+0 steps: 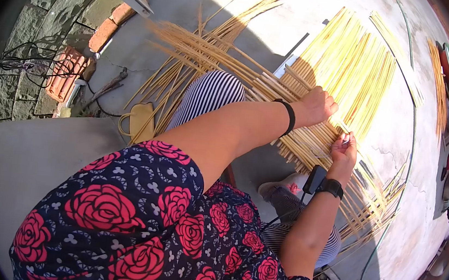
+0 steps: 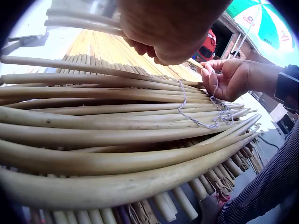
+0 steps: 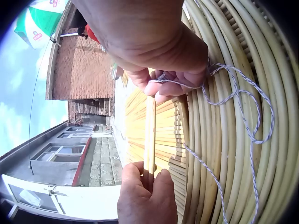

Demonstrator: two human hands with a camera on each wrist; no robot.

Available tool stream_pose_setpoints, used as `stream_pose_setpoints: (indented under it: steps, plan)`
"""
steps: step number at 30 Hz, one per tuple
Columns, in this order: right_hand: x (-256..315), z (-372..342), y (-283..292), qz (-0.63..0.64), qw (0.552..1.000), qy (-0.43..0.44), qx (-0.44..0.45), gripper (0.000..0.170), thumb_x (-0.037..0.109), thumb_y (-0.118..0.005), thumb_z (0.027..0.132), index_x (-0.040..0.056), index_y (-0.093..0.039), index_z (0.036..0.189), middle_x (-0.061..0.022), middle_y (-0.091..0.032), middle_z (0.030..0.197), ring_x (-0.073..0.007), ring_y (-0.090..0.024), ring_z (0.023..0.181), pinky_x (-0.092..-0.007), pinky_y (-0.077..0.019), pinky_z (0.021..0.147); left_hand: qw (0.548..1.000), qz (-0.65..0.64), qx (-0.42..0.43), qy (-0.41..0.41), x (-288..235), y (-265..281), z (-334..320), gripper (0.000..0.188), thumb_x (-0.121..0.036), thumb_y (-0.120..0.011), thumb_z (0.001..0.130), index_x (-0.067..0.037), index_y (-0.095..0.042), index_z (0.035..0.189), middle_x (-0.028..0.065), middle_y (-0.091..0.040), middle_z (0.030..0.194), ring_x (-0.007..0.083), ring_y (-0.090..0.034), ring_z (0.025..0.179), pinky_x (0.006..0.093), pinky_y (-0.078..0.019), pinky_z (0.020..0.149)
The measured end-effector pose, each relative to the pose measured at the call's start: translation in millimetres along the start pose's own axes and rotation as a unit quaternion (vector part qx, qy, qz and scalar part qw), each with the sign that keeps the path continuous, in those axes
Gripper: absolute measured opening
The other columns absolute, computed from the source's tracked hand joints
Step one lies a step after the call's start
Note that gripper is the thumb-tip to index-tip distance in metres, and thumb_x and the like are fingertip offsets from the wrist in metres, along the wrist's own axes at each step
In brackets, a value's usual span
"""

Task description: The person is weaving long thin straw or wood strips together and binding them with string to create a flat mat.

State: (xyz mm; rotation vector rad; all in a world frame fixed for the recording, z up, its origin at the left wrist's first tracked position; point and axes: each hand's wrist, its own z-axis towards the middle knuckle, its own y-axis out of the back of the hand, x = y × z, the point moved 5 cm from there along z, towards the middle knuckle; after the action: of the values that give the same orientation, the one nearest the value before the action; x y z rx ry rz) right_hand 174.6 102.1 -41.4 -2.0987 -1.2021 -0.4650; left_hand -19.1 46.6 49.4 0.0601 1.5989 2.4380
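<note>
The left hand pinches pale reed stalks between thumb and finger. At the stalks' other end is the right hand, its curled fingers holding twisted white-purple string against the tip. String loops trail over a thick layer of reeds under the hands. Beyond them lies a mat of side-by-side yellow reeds, partly in bright sun. In the left wrist view the left hand fills the top, its fingertips partly hidden.
Loose reeds with feathery ends lie at the left, crossing near the striped knee. A yellow bag and roof tiles are farther left. A hose runs along the right, by a narrow reed bundle.
</note>
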Motion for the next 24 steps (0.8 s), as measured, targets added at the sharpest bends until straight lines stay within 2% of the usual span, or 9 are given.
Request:
stream_pose_setpoints:
  steps: [2, 5, 8, 14, 17, 20, 24]
  plan:
    - [-1, -3, -2, -0.011, 1.000, -0.003, -0.014, 0.011, 0.018, -0.059, 0.092, 0.0086, -0.063, 0.096, 0.0009, -0.060, 0.071, -0.0128, -0.059, 0.063, -0.0210, -0.0475, 0.048, 1.000, -0.005, 0.024, 0.004, 6, -5, -1, 0.008, -0.013, -0.054, 0.078, -0.010, -0.060, 0.082, 0.0083, -0.064, 0.079, 0.0239, -0.063, 0.075, 0.0374, -0.0462, 0.067]
    - [-1, -18, -11, -0.021, 1.000, -0.002, -0.003, 0.010, 0.015, -0.062, 0.090, 0.0054, -0.064, 0.093, -0.0007, -0.062, 0.071, -0.0124, -0.060, 0.062, -0.0217, -0.0526, 0.053, 0.998, -0.032, 0.035, 0.038, 16, -22, -7, 0.010, -0.013, -0.053, 0.079, -0.009, -0.061, 0.081, 0.0092, -0.065, 0.079, 0.0256, -0.064, 0.077, 0.0380, -0.0482, 0.068]
    - [-2, -14, -8, -0.028, 0.999, -0.009, 0.011, 0.010, 0.015, -0.063, 0.090, 0.0053, -0.064, 0.093, -0.0007, -0.062, 0.071, -0.0127, -0.060, 0.062, -0.0209, -0.0525, 0.053, 0.998, -0.025, 0.055, 0.026, 18, -30, -10, 0.013, -0.017, -0.057, 0.077, -0.007, -0.063, 0.083, 0.0110, -0.065, 0.080, 0.0272, -0.065, 0.078, 0.0379, -0.0497, 0.069]
    - [-3, -15, -9, -0.048, 0.999, -0.017, -0.003, 0.010, 0.015, -0.064, 0.089, 0.0054, -0.064, 0.092, -0.0003, -0.061, 0.070, -0.0132, -0.061, 0.062, -0.0196, -0.0503, 0.051, 0.988, -0.096, 0.111, 0.055, 25, -14, -16, 0.031, -0.035, -0.064, 0.081, -0.004, -0.063, 0.084, 0.0140, -0.066, 0.083, 0.0298, -0.065, 0.079, 0.0385, -0.0510, 0.070]
    - [-4, -7, -6, -0.061, 0.997, -0.016, 0.039, 0.011, 0.015, -0.064, 0.089, 0.0048, -0.063, 0.090, -0.0001, -0.062, 0.069, -0.0132, -0.061, 0.063, -0.0192, -0.0509, 0.051, 0.982, -0.115, 0.136, 0.058, 27, -12, -15, 0.035, -0.038, -0.062, 0.084, -0.003, -0.061, 0.090, 0.0151, -0.065, 0.084, 0.0304, -0.065, 0.082, 0.0395, -0.0512, 0.071]
    - [-3, -16, -9, -0.057, 0.998, 0.002, 0.002, 0.011, 0.015, -0.064, 0.089, 0.0039, -0.062, 0.088, -0.0007, -0.062, 0.070, -0.0134, -0.061, 0.063, -0.0190, -0.0514, 0.052, 0.973, -0.145, 0.171, 0.056, 29, -9, -16, 0.038, -0.038, -0.063, 0.083, -0.003, -0.058, 0.099, 0.0154, -0.065, 0.088, 0.0311, -0.065, 0.084, 0.0403, -0.0511, 0.071]
    - [-3, -35, -16, -0.033, 0.999, 0.013, 0.027, 0.011, 0.009, -0.062, 0.089, 0.0008, -0.061, 0.096, -0.0033, -0.063, 0.077, -0.0125, -0.061, 0.067, -0.0194, -0.0531, 0.059, 0.974, -0.138, 0.176, 0.031, 32, -12, -14, 0.035, -0.034, -0.061, 0.085, -0.005, -0.056, 0.104, 0.0138, -0.064, 0.091, 0.0305, -0.065, 0.086, 0.0404, -0.0512, 0.072]
